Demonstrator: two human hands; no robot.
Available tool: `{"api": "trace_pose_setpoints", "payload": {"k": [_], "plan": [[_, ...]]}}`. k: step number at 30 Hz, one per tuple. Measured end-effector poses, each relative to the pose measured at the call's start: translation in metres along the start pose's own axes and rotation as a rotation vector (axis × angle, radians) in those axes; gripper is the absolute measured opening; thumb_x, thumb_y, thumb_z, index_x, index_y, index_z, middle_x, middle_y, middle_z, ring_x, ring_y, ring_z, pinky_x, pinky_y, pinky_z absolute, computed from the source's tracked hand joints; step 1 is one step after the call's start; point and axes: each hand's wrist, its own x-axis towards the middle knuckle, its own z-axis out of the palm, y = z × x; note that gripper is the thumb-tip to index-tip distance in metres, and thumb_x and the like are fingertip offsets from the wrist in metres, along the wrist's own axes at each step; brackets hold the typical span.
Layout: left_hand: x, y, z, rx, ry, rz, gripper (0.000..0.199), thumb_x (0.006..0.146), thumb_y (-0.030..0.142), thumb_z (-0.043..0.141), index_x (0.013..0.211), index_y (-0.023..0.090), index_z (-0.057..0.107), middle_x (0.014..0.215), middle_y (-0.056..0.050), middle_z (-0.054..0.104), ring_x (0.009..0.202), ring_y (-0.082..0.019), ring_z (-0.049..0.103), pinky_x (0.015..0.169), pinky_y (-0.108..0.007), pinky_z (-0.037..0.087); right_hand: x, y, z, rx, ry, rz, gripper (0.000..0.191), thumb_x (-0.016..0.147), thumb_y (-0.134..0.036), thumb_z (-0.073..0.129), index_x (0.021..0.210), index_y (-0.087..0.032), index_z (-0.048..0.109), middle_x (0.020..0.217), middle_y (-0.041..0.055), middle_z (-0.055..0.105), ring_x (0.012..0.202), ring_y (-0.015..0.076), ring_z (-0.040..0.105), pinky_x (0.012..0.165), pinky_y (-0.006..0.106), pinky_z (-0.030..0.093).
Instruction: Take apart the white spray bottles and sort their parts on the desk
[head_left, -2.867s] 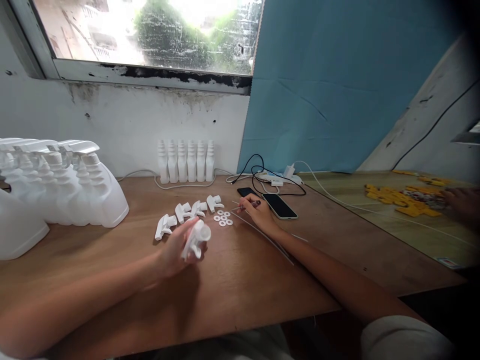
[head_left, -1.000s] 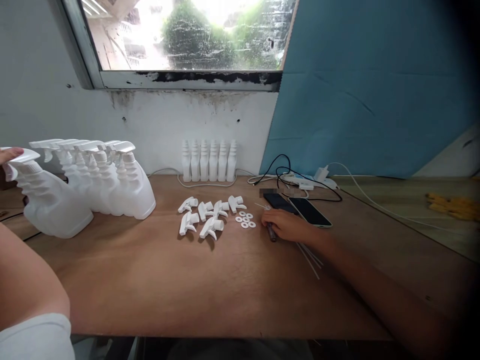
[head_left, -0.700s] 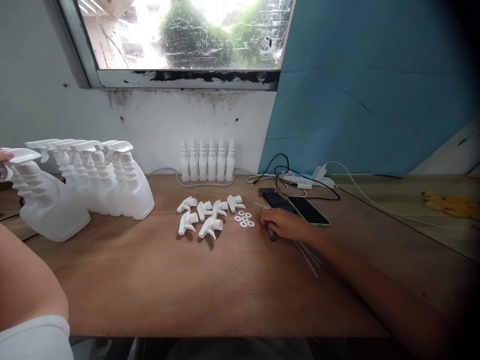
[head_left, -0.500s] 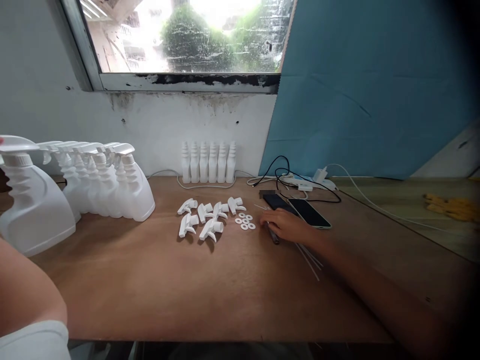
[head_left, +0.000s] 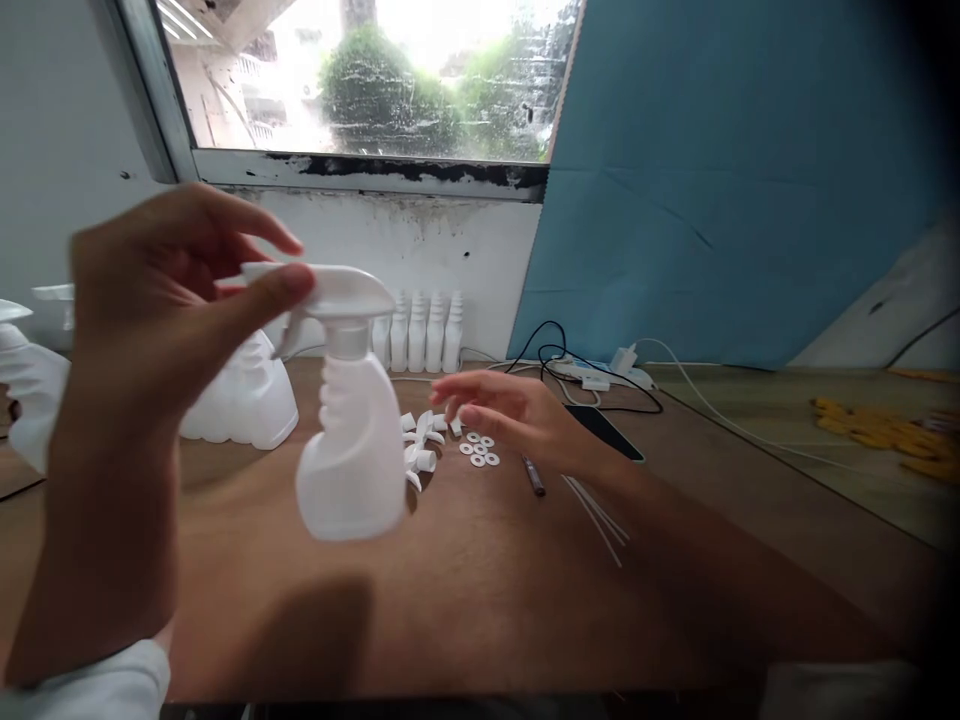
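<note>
My left hand [head_left: 202,270] pinches the white trigger head of a spray bottle [head_left: 356,450], which hangs upright above the table, its translucent body facing me. To the right of the bottle, my right hand [head_left: 517,415] hovers with fingers apart and nothing in them. Beneath and beside it lie white spray heads [head_left: 424,430], partly hidden by the bottle and my hand, and several white ring washers [head_left: 478,449]. A dark pen-like tool [head_left: 533,476] rests near the washers.
More spray bottles [head_left: 247,400] stand at the left. Small white bottles [head_left: 435,335] line the wall. Thin white tubes [head_left: 600,520], a phone [head_left: 611,432], a power strip [head_left: 600,372] with cables and yellow gloves [head_left: 870,425] are on the right.
My left hand has come into view from the left with a spray bottle. My right hand has lifted off the table near the tool and moved left. The view has shifted slightly.
</note>
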Motion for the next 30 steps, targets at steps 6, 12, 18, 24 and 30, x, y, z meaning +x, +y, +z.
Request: {"api": "trace_pose_setpoints", "payload": {"k": [6,12,18,24,30], "plan": [[-0.012,0.001,0.059,-0.077,-0.164,-0.044,0.015,0.074,0.032,0.074,0.082,0.021,0.067,0.066,0.004,0.048,0.056,-0.005,0.046,0.046,-0.018,0.038,0.018,-0.025,0.011,0.333,0.124,-0.004,0.041,0.076,-0.043,0.07,0.106,-0.017,0.059,0.1,0.0061,0.065,0.088,0.0169,0.064,0.074,0.03,0.055],[-0.02,-0.015,0.077,-0.186,-0.27,-0.154,0.036,0.081,0.043,0.065,0.11,0.024,0.055,0.079,0.0,0.051,0.068,-0.01,0.054,0.049,-0.018,0.042,0.022,-0.019,0.002,0.297,0.37,-0.08,0.035,0.077,-0.044,0.069,0.097,-0.017,0.061,0.091,0.0031,0.065,0.083,0.016,0.064,0.071,0.03,0.055],[-0.037,-0.023,0.099,-0.133,-0.743,-0.371,0.056,0.074,0.055,0.067,0.119,0.026,0.05,0.1,-0.006,0.061,0.085,-0.018,0.061,0.064,-0.027,0.051,0.025,-0.014,-0.014,0.296,0.716,-0.175,0.03,0.083,-0.046,0.06,0.1,-0.022,0.056,0.103,0.0021,0.062,0.099,0.0158,0.061,0.078,0.028,0.055],[-0.059,-0.018,0.12,0.108,-0.622,-0.295,0.038,0.077,0.055,0.062,0.09,0.021,0.054,0.059,0.003,0.051,0.05,-0.011,0.048,0.045,-0.023,0.035,0.027,-0.012,-0.012,0.424,0.62,-0.082,0.033,0.076,-0.042,0.071,0.094,-0.02,0.055,0.093,0.0009,0.063,0.091,0.016,0.064,0.079,0.03,0.057],[-0.055,-0.011,0.114,-0.182,-0.716,-0.449,0.037,0.076,0.052,0.065,0.09,0.02,0.054,0.07,0.0,0.062,0.06,-0.014,0.06,0.047,-0.023,0.046,0.025,-0.013,-0.021,0.406,0.395,-0.148,0.039,0.084,-0.055,0.055,0.101,-0.02,0.057,0.102,0.0039,0.062,0.106,0.0224,0.061,0.085,0.039,0.056]]}}
